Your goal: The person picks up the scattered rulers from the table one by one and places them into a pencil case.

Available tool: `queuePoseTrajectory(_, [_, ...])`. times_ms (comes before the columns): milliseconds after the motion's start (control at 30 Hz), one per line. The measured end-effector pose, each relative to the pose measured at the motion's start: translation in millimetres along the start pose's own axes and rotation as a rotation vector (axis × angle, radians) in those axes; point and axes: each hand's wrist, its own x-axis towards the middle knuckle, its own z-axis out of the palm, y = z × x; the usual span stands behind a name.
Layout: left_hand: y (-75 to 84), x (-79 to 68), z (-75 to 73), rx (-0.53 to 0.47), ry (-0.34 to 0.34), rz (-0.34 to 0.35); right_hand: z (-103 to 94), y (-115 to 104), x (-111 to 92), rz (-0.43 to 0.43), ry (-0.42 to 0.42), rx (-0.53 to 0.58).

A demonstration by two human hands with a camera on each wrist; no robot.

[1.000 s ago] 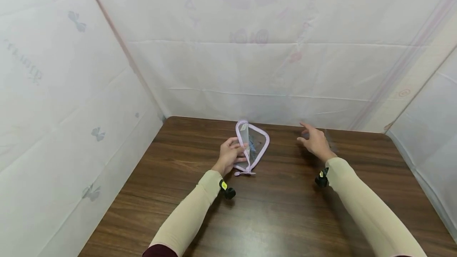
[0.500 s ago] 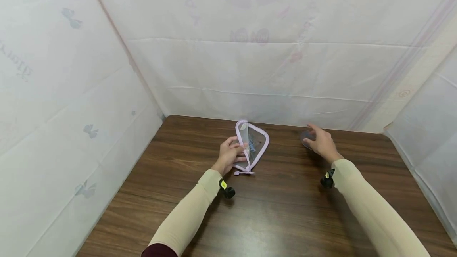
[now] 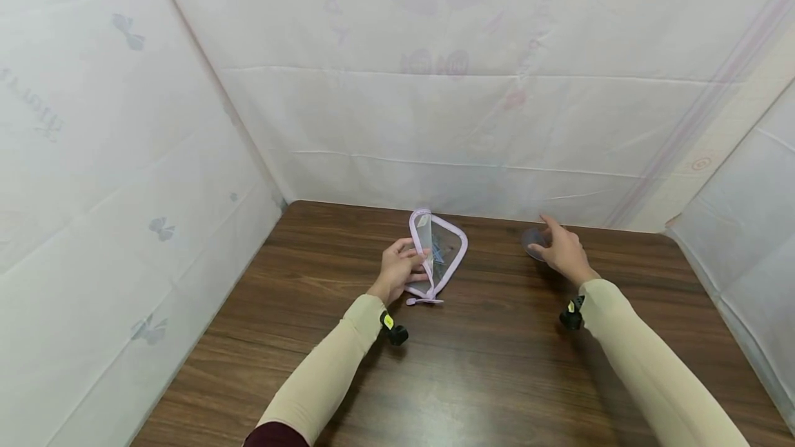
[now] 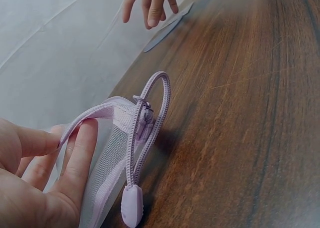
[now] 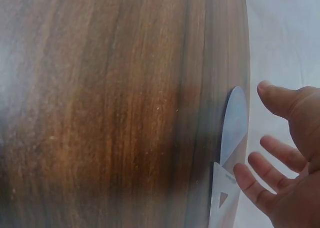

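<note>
My left hand (image 3: 397, 271) pinches the lilac-trimmed edge of a see-through mesh zipper pouch (image 3: 464, 243), thumb on one side and fingers inside the opening. Part of the front panel is lifted, and small blue items (image 3: 438, 251) show through the pouch. A looped cord with a lilac zipper pull (image 4: 132, 206) hangs at the near corner. My right hand (image 3: 565, 252), fingers spread and loosely bent, hovers over a clear bluish plate with a rounded edge (image 5: 234, 123). Beside that plate lies a clear flat piece with a triangular cut-out (image 5: 221, 203), mostly hidden by the hand in the head view.
The brown wood-grain table (image 3: 472, 364) ends at the back against a white printed sheet (image 3: 397, 116). Similar sheeting rises along the left side (image 3: 124, 226) and the right side (image 3: 745, 226). The clear pieces lie close to the back edge.
My right hand has shifted a little to the right, uncovering more of the rounded clear plate. My left hand and the pouch have stayed in place.
</note>
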Motion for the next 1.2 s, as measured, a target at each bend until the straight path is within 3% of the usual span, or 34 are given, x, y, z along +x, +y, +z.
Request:
queuePoseTrajectory(300, [1.5,0.3,1.9,0.008,-0.001,-0.003,-0.2,-4,1,0.031,-0.048,-0.017])
queuePoseTrajectory(767, [1.6,-1.5,3.0,0.019,-0.016,-0.006,3.2,-12,10,0.112,-0.137,-0.132])
queuePoseTrajectory(1200, [-1.9,-0.9,0.6,0.013,-0.007,-0.008,7.8,-16,13,0.109,-0.180,-0.183])
